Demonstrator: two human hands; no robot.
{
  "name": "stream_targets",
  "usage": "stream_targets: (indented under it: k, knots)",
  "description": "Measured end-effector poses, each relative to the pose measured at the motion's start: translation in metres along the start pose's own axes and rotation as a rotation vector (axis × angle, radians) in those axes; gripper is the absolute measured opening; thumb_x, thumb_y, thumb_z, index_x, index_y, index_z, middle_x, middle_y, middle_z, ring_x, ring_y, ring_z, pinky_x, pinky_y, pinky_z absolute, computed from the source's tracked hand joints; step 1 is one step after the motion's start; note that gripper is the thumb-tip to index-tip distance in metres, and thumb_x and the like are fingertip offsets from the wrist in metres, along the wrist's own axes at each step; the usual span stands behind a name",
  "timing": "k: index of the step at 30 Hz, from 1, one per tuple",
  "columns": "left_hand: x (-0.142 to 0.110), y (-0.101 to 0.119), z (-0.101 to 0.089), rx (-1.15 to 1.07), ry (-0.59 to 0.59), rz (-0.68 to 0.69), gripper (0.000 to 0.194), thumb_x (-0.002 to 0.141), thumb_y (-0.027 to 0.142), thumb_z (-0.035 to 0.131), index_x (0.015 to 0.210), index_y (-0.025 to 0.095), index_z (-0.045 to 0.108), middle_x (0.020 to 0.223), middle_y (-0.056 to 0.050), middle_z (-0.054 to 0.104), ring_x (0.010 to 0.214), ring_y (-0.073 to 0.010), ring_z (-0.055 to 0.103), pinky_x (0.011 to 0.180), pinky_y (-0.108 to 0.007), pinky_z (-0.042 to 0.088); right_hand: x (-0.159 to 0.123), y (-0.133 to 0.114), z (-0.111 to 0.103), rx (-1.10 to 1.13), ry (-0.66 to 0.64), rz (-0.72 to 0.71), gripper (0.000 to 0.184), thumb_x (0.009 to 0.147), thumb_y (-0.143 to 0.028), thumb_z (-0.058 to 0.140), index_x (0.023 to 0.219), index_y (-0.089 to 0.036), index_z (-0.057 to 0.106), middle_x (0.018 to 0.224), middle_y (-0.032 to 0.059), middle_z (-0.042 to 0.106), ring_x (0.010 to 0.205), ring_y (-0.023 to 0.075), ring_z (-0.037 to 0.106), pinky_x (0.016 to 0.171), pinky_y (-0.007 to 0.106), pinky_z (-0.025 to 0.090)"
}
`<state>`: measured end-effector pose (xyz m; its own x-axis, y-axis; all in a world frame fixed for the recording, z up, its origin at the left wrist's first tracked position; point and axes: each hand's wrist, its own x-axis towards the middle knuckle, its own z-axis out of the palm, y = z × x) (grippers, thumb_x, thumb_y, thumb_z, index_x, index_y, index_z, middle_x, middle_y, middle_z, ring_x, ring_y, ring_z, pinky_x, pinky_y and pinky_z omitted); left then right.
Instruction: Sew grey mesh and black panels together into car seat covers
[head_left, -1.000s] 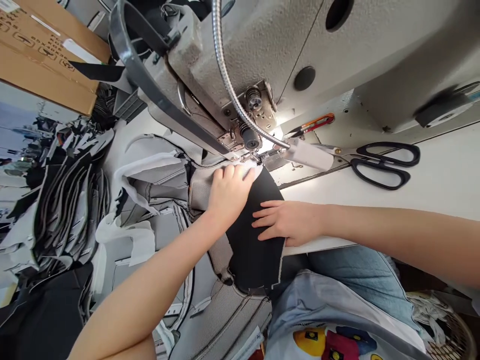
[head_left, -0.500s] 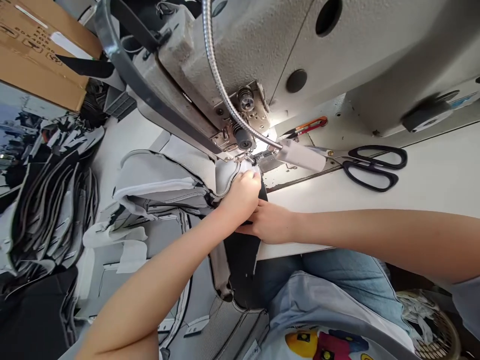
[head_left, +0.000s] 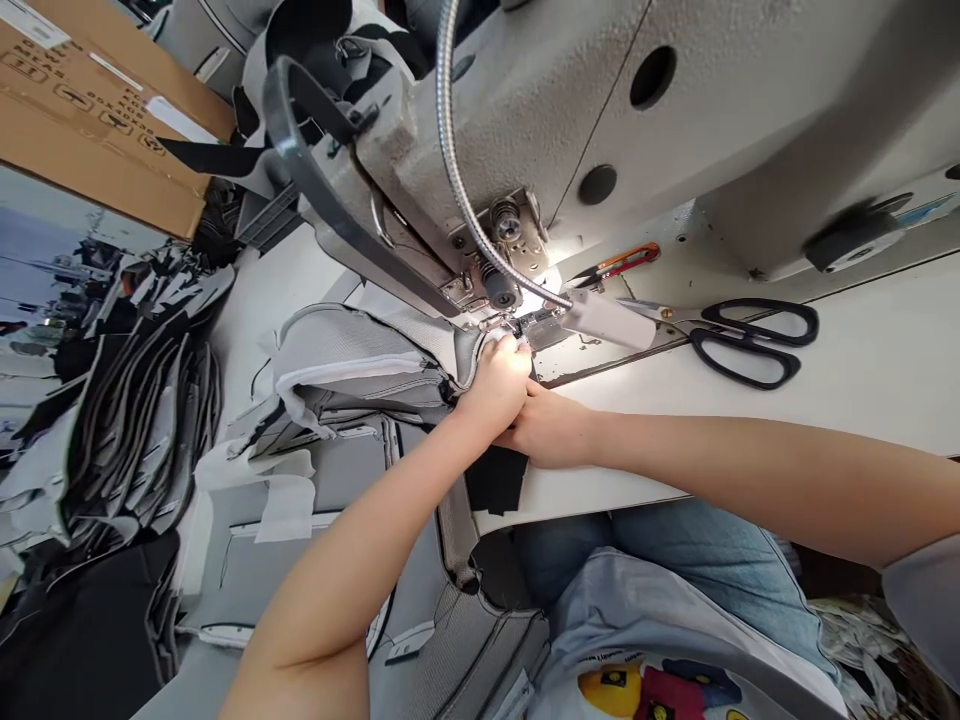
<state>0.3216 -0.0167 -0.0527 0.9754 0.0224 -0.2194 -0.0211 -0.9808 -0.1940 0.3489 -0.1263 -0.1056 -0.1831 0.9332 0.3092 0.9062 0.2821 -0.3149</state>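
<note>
My left hand (head_left: 498, 382) is closed on the edge of a grey padded fabric cover (head_left: 352, 345), right in front of the sewing machine's presser foot (head_left: 501, 325). Tucked against its wrist side, my right hand (head_left: 556, 428) grips a black fabric strip (head_left: 496, 480) that hangs over the table edge. The fingertips of my right hand are partly hidden behind the left. The cover spreads to the left in folds, with seams and white backing showing, and drapes down toward my lap.
Black-handled scissors (head_left: 750, 340) and orange-red thread snips (head_left: 619, 262) lie right of the needle area. A lamp on a flexible metal neck (head_left: 450, 150) lights the stitching spot. Stacked fabric pieces (head_left: 142, 420) and a cardboard box (head_left: 97, 110) stand at the left.
Both hands have stayed close together at the presser foot. The black strip's hanging end has drawn up toward the machine. The view has shifted slightly.
</note>
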Motion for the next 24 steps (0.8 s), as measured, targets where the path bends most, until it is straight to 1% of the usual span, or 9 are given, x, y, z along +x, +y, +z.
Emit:
stream_targets:
  k: [2,6,8,10,13,16,18,21,24]
  knots:
    - [-0.015,0.005,-0.005,0.065,0.026,-0.060,0.040,0.087,0.005,0.035,0.119,0.008,0.058,0.100,-0.017,0.058,0.097,-0.0283,0.054,0.077,-0.036,0.045,-0.001,-0.002,0.000,-0.005,0.004,-0.056,0.040,0.083,-0.016,0.053,0.122,-0.018,0.061,0.113,0.0121,0.067,0.108,0.0285,0.057,0.100,0.051,0.034]
    - [-0.080,0.003,0.001,0.133,0.203,0.041,0.040,0.090,0.011,0.042,0.128,0.020,0.051,0.120,-0.015,0.054,0.110,-0.0261,0.051,0.088,-0.037,0.045,-0.004,-0.009,-0.001,-0.023,0.062,-0.176,0.032,0.093,-0.016,0.044,0.117,-0.020,0.064,0.110,0.0080,0.069,0.105,0.0222,0.060,0.098,0.041,0.038]
    - [-0.116,-0.006,0.011,0.186,0.276,-0.084,0.032,0.089,0.016,0.046,0.120,0.018,0.054,0.114,-0.017,0.056,0.104,-0.0281,0.054,0.087,-0.041,0.045,-0.005,-0.011,-0.002,-0.020,0.089,-0.190,0.030,0.094,-0.017,0.044,0.116,-0.020,0.064,0.115,0.0077,0.067,0.110,0.0226,0.059,0.097,0.040,0.040]
    - [-0.139,-0.018,0.021,0.247,0.263,-0.298,0.032,0.085,0.017,0.051,0.116,0.011,0.054,0.112,-0.021,0.056,0.099,-0.0325,0.055,0.081,-0.046,0.046,-0.005,-0.011,-0.002,-0.001,0.080,-0.190,0.030,0.093,-0.018,0.045,0.117,-0.020,0.064,0.121,0.0073,0.065,0.114,0.0231,0.057,0.097,0.039,0.041]
    - [-0.137,-0.041,0.031,0.291,0.192,-0.428,0.043,0.078,0.011,0.051,0.121,0.004,0.049,0.113,-0.024,0.055,0.101,-0.0352,0.054,0.085,-0.048,0.045,-0.004,-0.011,-0.002,0.028,0.037,-0.167,0.032,0.092,-0.018,0.047,0.119,-0.021,0.063,0.124,0.0066,0.064,0.118,0.0229,0.056,0.100,0.039,0.040]
    - [-0.116,-0.066,0.033,0.276,0.181,-0.379,0.044,0.074,0.004,0.046,0.118,0.005,0.050,0.105,-0.020,0.060,0.101,-0.0319,0.056,0.093,-0.045,0.043,-0.005,-0.012,-0.003,0.046,-0.003,-0.151,0.034,0.091,-0.016,0.048,0.121,-0.021,0.063,0.127,0.0066,0.062,0.122,0.0235,0.053,0.102,0.042,0.040]
    - [-0.110,-0.077,0.031,0.254,0.180,-0.337,0.036,0.072,0.003,0.045,0.106,0.010,0.056,0.098,-0.017,0.062,0.096,-0.0297,0.058,0.088,-0.041,0.045,-0.006,-0.012,-0.005,0.056,-0.026,-0.147,0.034,0.090,-0.015,0.048,0.121,-0.020,0.063,0.127,0.0062,0.062,0.123,0.0243,0.052,0.102,0.043,0.040]
    - [-0.119,-0.071,0.021,0.206,0.239,-0.222,0.026,0.071,0.003,0.044,0.087,0.017,0.059,0.083,-0.011,0.063,0.081,-0.0250,0.061,0.073,-0.034,0.048,-0.006,-0.013,-0.009,0.076,-0.025,-0.145,0.034,0.089,-0.013,0.049,0.119,-0.018,0.064,0.125,0.0070,0.063,0.121,0.0238,0.054,0.101,0.041,0.041]
    - [-0.133,-0.039,0.010,0.163,0.380,-0.016,0.024,0.075,0.007,0.045,0.090,0.019,0.059,0.072,-0.005,0.061,0.067,-0.0192,0.060,0.063,-0.029,0.047,-0.003,-0.014,-0.012,0.114,-0.024,-0.151,0.032,0.084,-0.014,0.053,0.113,-0.017,0.067,0.115,0.0100,0.068,0.110,0.0231,0.060,0.096,0.039,0.044]
